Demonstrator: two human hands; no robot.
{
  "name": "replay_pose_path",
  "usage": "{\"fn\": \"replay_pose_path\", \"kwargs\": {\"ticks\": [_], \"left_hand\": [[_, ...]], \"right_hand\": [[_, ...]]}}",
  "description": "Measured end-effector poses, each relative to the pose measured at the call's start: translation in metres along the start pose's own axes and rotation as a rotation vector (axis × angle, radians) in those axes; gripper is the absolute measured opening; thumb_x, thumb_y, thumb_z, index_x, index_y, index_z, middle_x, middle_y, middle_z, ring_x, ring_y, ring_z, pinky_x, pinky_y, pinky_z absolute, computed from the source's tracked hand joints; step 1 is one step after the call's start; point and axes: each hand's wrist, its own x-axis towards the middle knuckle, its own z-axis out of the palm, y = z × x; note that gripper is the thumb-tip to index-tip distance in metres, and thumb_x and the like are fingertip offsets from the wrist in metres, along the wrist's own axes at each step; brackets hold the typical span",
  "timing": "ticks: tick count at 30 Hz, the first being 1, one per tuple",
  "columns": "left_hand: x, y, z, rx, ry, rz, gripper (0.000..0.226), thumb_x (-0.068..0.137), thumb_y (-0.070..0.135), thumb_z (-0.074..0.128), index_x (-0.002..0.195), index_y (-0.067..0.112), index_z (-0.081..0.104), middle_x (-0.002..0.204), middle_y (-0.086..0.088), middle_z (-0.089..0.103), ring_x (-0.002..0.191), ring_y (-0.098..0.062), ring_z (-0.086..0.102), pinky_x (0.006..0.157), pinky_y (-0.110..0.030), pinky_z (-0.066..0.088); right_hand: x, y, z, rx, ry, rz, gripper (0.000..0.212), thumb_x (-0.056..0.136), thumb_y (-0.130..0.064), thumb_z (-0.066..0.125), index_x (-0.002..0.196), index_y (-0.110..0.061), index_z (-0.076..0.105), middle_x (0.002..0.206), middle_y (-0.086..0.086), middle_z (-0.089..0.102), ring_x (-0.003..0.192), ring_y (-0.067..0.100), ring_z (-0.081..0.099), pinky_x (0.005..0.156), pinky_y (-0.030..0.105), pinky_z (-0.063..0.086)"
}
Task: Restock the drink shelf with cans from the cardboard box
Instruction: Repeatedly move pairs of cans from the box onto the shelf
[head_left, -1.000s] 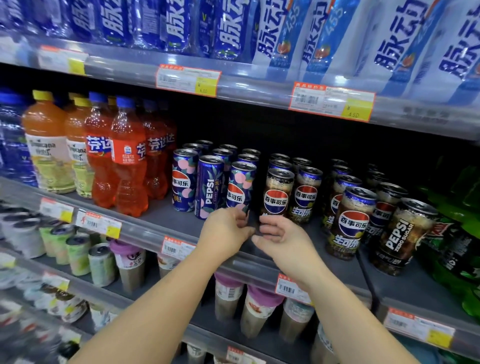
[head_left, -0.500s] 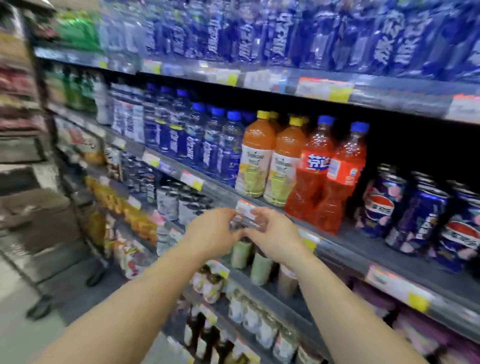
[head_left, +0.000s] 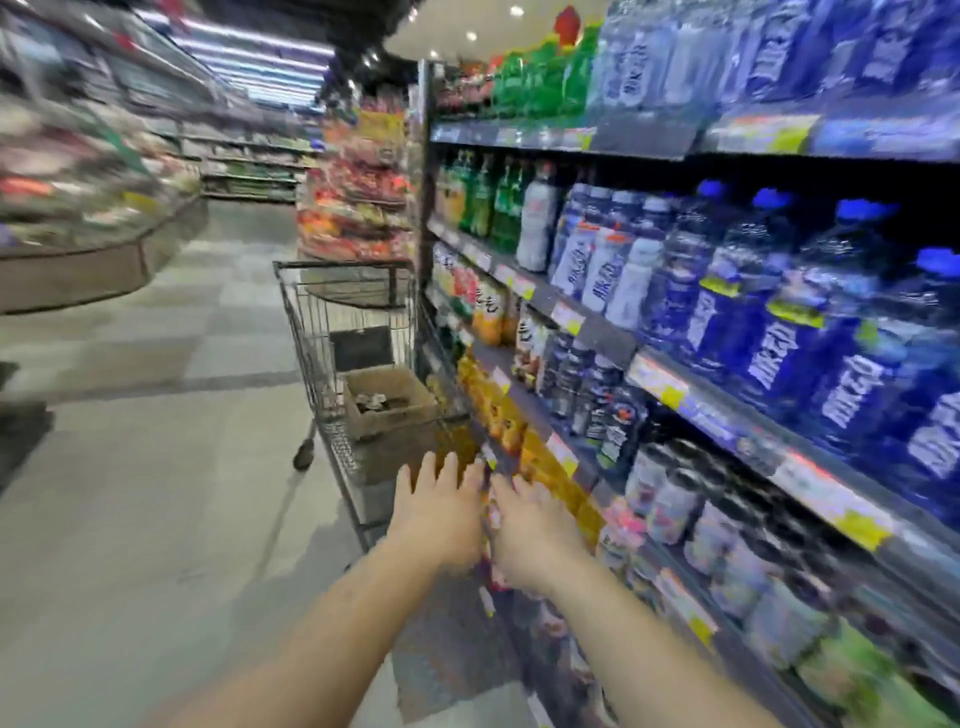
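The view is blurred by motion. A brown cardboard box (head_left: 390, 410) with several can tops showing sits inside a wire shopping cart (head_left: 332, 332) parked in the aisle beside the drink shelf (head_left: 660, 382). My left hand (head_left: 439, 506) and my right hand (head_left: 530, 530) are stretched out side by side, fingers straight, short of the cart's near end. Neither hand holds anything. The Pepsi cans are out of view.
Blue water bottles (head_left: 779, 332) fill the shelf at right, with green bottles (head_left: 493, 202) further along and cans and cups on lower shelves. A snack display (head_left: 358, 208) stands beyond the cart. Grey tiled floor (head_left: 156, 493) lies to the left, with a chiller counter (head_left: 78, 249) beyond.
The view has swung left from the Pepsi cans to the aisle and cart. Both hands left the shelf edge, moved toward the cart and their fingers straightened.
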Motion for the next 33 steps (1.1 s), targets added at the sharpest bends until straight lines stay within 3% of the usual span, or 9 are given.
{"fn": "replay_pose_path", "kwargs": {"ticks": [3,7,13,16,26,29,33], "left_hand": [[0.057,-0.05,0.001,-0.016,-0.023,-0.128,0.071,0.094,0.044,0.04,0.152,0.019,0.008,0.162,-0.008,0.002,0.148,-0.033,-0.002,0.117,-0.054,0.003],[0.127,-0.117,-0.006,0.001,-0.014,-0.223,0.07,0.092,0.045,0.039,0.151,0.018,0.013,0.161,-0.007,0.007,0.147,-0.032,0.004,0.117,-0.052,0.01],[0.2,-0.216,-0.011,-0.047,-0.056,-0.383,0.07,0.095,0.046,0.038,0.152,0.018,0.008,0.161,-0.007,0.003,0.147,-0.032,-0.003,0.117,-0.053,0.004],[0.244,-0.271,-0.006,-0.052,-0.025,-0.414,0.062,0.095,0.044,0.037,0.148,0.019,0.016,0.159,-0.007,0.009,0.146,-0.031,0.001,0.116,-0.052,0.007],[0.419,-0.45,0.007,0.018,-0.067,-0.228,0.058,0.096,0.041,0.037,0.148,0.024,0.019,0.157,-0.008,0.015,0.145,-0.033,0.008,0.114,-0.052,0.01],[0.482,-0.466,0.011,0.009,-0.117,-0.122,0.059,0.096,0.041,0.036,0.15,0.025,0.017,0.16,-0.008,0.011,0.146,-0.033,0.005,0.116,-0.052,0.008],[0.562,-0.452,0.035,-0.023,-0.164,0.031,0.063,0.096,0.038,0.04,0.151,0.026,0.014,0.162,-0.008,0.003,0.148,-0.032,-0.003,0.118,-0.054,0.003]], "right_hand": [[0.087,-0.024,0.007,0.01,-0.032,-0.095,0.065,0.099,-0.032,0.041,0.155,-0.023,0.008,0.163,0.004,0.011,0.15,0.028,0.008,0.12,0.046,0.012],[0.187,-0.063,0.003,0.01,-0.132,-0.207,0.07,0.098,-0.031,0.045,0.156,-0.025,0.006,0.164,0.005,0.008,0.15,0.029,0.006,0.119,0.047,0.011],[0.312,-0.133,0.013,0.014,-0.163,-0.349,0.066,0.097,-0.028,0.046,0.154,-0.023,0.014,0.162,0.007,0.016,0.148,0.03,0.015,0.119,0.047,0.019],[0.377,-0.167,0.029,0.02,-0.161,-0.374,0.062,0.095,-0.025,0.045,0.152,-0.024,0.02,0.157,0.008,0.027,0.144,0.031,0.022,0.117,0.049,0.024],[0.59,-0.27,0.071,0.112,-0.15,-0.202,0.062,0.092,-0.025,0.048,0.149,-0.026,0.025,0.153,0.005,0.033,0.141,0.031,0.027,0.111,0.048,0.031],[0.634,-0.261,0.069,0.137,-0.152,-0.085,0.059,0.093,-0.026,0.049,0.148,-0.025,0.028,0.153,0.007,0.033,0.142,0.031,0.028,0.113,0.05,0.031],[0.68,-0.212,0.072,0.16,-0.175,0.099,0.069,0.096,-0.029,0.052,0.155,-0.026,0.014,0.162,0.006,0.015,0.149,0.028,0.013,0.12,0.047,0.017]]}}
